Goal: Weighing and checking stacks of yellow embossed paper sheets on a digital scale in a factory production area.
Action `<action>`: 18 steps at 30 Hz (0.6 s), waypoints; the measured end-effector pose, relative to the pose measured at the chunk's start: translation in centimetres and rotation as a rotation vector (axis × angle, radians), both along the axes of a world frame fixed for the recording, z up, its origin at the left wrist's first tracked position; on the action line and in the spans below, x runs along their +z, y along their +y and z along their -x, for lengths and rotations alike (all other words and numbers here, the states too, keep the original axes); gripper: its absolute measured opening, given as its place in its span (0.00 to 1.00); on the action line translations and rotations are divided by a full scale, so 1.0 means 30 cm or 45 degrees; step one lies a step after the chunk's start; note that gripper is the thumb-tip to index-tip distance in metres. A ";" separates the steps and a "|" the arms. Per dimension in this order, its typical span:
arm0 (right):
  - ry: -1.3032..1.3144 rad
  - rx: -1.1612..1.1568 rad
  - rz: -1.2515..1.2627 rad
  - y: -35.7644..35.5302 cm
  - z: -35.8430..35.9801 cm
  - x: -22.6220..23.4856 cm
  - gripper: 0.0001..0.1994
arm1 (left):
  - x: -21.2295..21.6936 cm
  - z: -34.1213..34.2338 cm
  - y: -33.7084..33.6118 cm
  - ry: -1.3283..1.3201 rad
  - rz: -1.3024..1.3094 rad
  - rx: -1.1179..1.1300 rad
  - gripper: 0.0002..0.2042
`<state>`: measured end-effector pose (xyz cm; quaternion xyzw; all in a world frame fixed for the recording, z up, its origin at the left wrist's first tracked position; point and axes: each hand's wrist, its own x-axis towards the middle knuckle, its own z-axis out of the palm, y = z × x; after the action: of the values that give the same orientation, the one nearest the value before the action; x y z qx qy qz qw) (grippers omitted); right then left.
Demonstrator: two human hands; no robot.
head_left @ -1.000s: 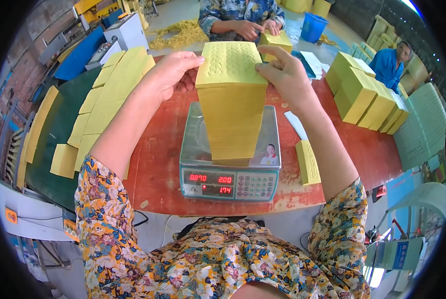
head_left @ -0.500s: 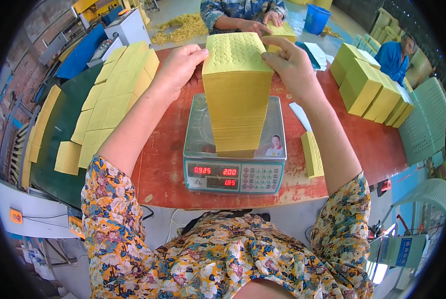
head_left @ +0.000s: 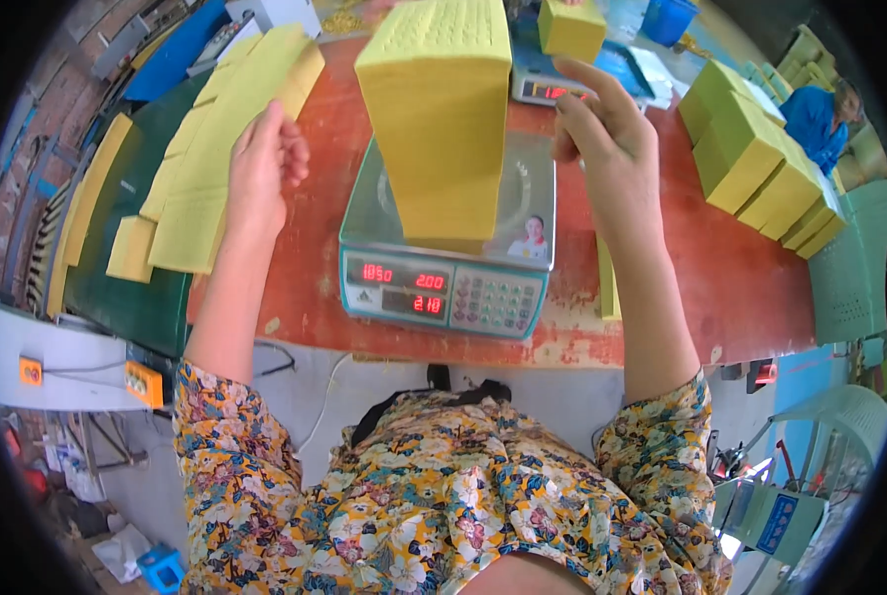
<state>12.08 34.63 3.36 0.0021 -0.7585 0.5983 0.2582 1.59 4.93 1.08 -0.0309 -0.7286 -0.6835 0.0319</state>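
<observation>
A tall stack of yellow paper sheets (head_left: 436,139), its top face patterned with rows of punched shapes, stands upright on the metal pan of a digital scale (head_left: 530,198). Red digits glow on the scale's front beside a keypad. My left hand (head_left: 263,164) hovers left of the stack, apart from it, fingers loosely bent with nothing visible in them. To the stack's right, my right hand (head_left: 607,129) is raised with its fingers apart, holding nothing. Beneath my right forearm, a narrow yellow paper bundle (head_left: 607,283) lies on the table, partly hidden.
Yellow paper stacks (head_left: 220,149) fill the green surface at left. More yellow blocks (head_left: 746,164) stand at the red table's (head_left: 751,307) right end. Across the table a second scale (head_left: 548,87) carries a yellow block (head_left: 572,30). A person in blue (head_left: 816,124) is at far right.
Both hands have let go of the stack's top and moved apart, the left one farther out. The scale's red readings have risen. My view has shifted, showing the second scale.
</observation>
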 end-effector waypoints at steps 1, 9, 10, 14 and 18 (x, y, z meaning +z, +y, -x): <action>0.026 0.033 0.065 0.008 -0.036 -0.059 0.17 | -0.043 -0.039 -0.034 -0.008 -0.052 0.054 0.17; -0.276 0.162 0.282 0.055 -0.266 -0.260 0.16 | -0.263 -0.306 -0.130 -0.226 -0.212 0.290 0.15; -0.289 0.176 0.280 0.057 -0.275 -0.277 0.16 | -0.265 -0.327 -0.117 -0.230 -0.203 0.304 0.15; -0.304 0.263 0.375 0.058 -0.301 -0.315 0.16 | -0.260 -0.391 -0.065 -0.218 -0.248 0.270 0.14; -0.329 0.296 0.381 0.049 -0.319 -0.327 0.16 | -0.245 -0.415 -0.039 -0.226 -0.244 0.251 0.15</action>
<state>21.66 36.09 -6.45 -0.0255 -0.6829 0.7250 0.0854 14.03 3.76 -6.26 0.1045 -0.6595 -0.7434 0.0371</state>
